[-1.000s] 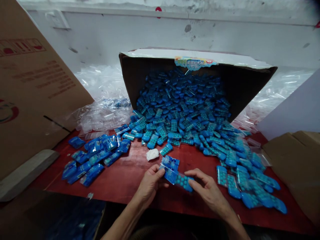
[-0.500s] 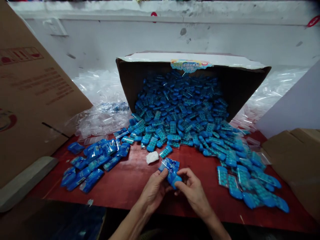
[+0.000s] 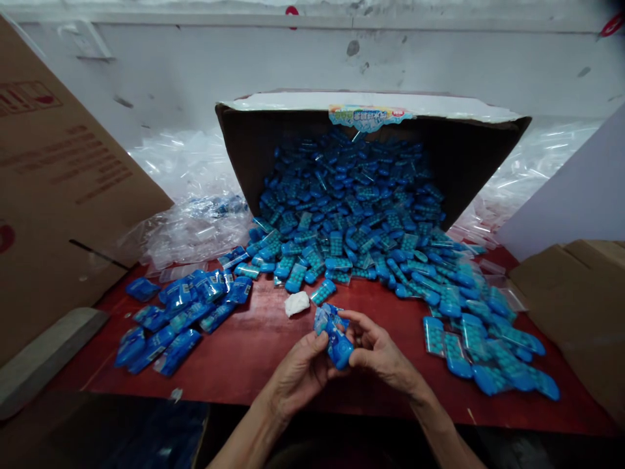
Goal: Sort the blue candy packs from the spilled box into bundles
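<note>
Both of my hands meet over the front of a red table (image 3: pixel 254 352). My left hand (image 3: pixel 300 371) and my right hand (image 3: pixel 378 352) pinch one blue blister pack in a clear plastic sleeve (image 3: pixel 336 335), held upright between the fingertips. Behind it a tipped cardboard box (image 3: pixel 469 156) spills a large heap of blue packs (image 3: pixel 351 215) onto the table. A smaller group of sleeved blue packs (image 3: pixel 180 312) lies to my left.
A crumpled white scrap (image 3: pixel 297 303) lies just beyond my hands. Loose clear plastic bags (image 3: pixel 190 221) pile up at the back left. A big brown carton (image 3: pixel 53 195) leans at the left, another carton (image 3: pixel 581 306) stands at the right. A white wall is behind.
My hands have closed in together. The blue pack, held flat and wide a second ago, is now pushed into its sleeve and stands upright between both hands.
</note>
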Demonstrator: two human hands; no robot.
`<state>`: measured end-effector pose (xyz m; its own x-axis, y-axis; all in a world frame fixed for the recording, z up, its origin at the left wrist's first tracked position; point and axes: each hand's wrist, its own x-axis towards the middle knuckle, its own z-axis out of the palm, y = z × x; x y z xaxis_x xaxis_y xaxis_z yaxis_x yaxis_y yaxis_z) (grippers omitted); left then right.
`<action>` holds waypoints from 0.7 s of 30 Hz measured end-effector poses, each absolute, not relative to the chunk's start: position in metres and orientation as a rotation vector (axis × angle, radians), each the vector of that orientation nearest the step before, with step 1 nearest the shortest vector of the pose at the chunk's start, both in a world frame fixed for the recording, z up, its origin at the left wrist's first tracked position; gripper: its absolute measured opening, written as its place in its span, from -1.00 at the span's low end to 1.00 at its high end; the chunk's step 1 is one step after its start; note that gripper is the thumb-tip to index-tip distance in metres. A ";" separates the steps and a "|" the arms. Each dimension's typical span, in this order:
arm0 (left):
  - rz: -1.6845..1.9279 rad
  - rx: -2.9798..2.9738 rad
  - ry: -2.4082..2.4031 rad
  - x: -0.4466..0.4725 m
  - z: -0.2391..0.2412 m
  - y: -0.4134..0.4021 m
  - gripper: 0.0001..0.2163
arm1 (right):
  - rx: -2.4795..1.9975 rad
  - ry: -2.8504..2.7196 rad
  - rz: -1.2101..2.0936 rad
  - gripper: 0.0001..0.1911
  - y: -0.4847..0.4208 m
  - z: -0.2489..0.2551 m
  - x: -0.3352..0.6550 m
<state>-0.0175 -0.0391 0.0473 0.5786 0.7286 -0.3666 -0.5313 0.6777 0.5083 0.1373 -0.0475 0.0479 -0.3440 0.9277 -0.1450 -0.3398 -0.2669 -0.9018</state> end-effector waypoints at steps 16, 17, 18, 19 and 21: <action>0.887 0.291 0.775 -0.005 0.045 -0.051 -0.82 | -1.088 -1.220 1.334 -0.61 -0.062 0.017 0.122; 0.883 0.279 0.773 -0.006 0.046 -0.050 -0.82 | -1.090 -1.200 1.379 -0.58 -0.062 0.018 0.122; 0.878 0.274 0.767 -0.006 0.047 -0.050 -0.81 | -1.113 -1.181 1.406 -0.57 -0.060 0.019 0.121; 0.874 0.275 0.759 -0.006 0.047 -0.049 -0.80 | -1.149 -1.166 1.417 -0.57 -0.059 0.020 0.121; 0.874 0.292 0.748 -0.007 0.047 -0.048 -0.78 | -1.206 -1.152 1.409 -0.61 -0.058 0.022 0.120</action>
<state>-0.0065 -0.0479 0.0469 0.4126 0.7796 -0.4711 -0.5857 0.6232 0.5183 0.1196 -0.0578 0.0218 -0.0942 0.9871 -0.1293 -0.0690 -0.1361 -0.9883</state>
